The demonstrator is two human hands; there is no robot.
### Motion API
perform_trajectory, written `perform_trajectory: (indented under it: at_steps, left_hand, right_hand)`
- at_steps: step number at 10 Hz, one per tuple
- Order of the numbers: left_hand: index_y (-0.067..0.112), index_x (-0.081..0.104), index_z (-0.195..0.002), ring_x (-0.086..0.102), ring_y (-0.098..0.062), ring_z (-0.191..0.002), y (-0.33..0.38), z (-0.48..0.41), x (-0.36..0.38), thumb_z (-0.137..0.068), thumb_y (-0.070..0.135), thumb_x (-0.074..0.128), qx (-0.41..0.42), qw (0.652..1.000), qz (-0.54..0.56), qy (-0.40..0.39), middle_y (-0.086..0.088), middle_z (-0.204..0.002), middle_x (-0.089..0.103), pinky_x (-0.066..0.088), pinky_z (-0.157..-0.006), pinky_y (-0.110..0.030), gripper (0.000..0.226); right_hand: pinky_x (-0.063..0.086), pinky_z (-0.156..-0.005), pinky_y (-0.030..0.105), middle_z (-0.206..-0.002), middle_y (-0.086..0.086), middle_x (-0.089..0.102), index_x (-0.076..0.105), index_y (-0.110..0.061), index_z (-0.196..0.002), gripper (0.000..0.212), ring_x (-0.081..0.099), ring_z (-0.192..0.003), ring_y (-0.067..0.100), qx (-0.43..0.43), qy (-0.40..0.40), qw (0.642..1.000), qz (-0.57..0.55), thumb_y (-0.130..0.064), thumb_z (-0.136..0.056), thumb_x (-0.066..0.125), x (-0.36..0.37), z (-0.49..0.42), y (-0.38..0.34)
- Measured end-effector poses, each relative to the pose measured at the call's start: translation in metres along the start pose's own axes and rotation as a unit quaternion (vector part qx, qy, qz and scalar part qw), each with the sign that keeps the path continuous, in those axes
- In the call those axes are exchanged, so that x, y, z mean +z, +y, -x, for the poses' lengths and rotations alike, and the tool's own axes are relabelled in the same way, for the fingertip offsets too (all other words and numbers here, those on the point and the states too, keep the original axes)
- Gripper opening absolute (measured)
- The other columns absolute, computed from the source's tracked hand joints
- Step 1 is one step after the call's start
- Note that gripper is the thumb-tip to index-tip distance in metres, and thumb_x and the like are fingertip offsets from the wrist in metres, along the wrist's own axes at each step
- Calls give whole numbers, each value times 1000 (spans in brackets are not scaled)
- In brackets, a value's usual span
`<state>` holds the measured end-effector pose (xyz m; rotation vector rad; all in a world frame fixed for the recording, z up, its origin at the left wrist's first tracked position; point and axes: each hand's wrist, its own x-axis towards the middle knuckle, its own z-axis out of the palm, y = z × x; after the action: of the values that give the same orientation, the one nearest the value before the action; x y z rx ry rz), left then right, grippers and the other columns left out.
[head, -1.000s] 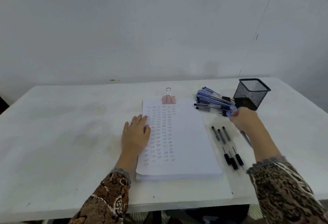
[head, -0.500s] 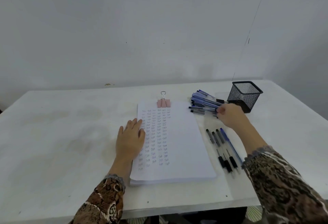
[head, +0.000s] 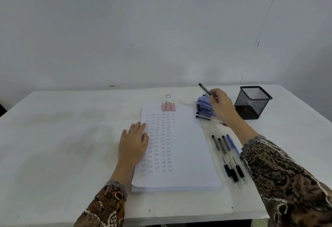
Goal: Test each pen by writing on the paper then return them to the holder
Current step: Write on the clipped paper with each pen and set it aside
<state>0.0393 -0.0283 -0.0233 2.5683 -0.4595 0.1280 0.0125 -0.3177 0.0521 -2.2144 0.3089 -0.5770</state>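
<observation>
A stack of white paper [head: 186, 145] with rows of small written marks lies mid-table, held at its top by a pink binder clip [head: 168, 106]. My left hand [head: 133, 143] rests flat on the paper's left edge. My right hand [head: 221, 106] pinches a black-capped pen [head: 203, 88], lifted above a pile of blue pens [head: 203, 108]. The black mesh holder [head: 252, 101] stands just right of that hand. Several pens [head: 228, 156] lie side by side right of the paper.
The white table [head: 62, 145] ends at a front edge near my sleeves and meets a plain wall at the back. A small reddish-brown speck [head: 222, 123] lies on the table below my right wrist.
My right hand left a blue pen beside the row of pens, reached into the pile and lifted one pen out. My left hand stayed on the paper.
</observation>
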Motion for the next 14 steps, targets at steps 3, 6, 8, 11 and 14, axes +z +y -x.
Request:
perform_trajectory:
  at_steps: [3,6,8,11,14]
  left_hand:
    - [19,33,-141,17,-12,-141,-1,0,2,-97,25,31,-3,1000,6,9,1,-151,28,5,-116,-35,44]
    - [19,34,-141,20,-13,-140,-4,-1,4,-97,25,32,1,1000,3,12,1,-150,30,6,-116,-36,44]
    - [19,37,-139,21,-14,-140,-5,-2,6,-90,35,23,6,1000,0,17,0,-149,32,7,-116,-38,53]
    - [20,35,-140,18,-14,-141,-5,-2,5,-96,29,29,1,1000,2,7,1,-150,29,6,-116,-37,46]
    - [20,37,-140,20,-14,-141,-5,-1,6,-88,36,20,9,1000,-3,18,0,-149,31,7,-116,-37,56]
  right_hand:
    - [18,-50,26,-45,-3,21,30,-19,-47,61,19,-40,16,225,49,658,-717,-69,-80,31,54,25,-30]
    - [23,-49,25,-45,-4,32,47,-17,-57,48,25,-39,14,221,118,602,-758,-58,-83,45,75,29,-20]
    - [45,-54,18,-71,0,64,62,-13,-89,49,56,-54,10,240,59,738,-628,-44,-101,25,93,19,-17]
    - [42,-43,17,-55,6,53,47,-11,-73,29,53,-41,9,138,22,887,-441,15,-83,57,105,24,-17]
    - [22,-47,17,-55,-3,24,25,-18,-56,46,21,-45,4,119,32,945,-304,18,-72,50,112,32,-23]
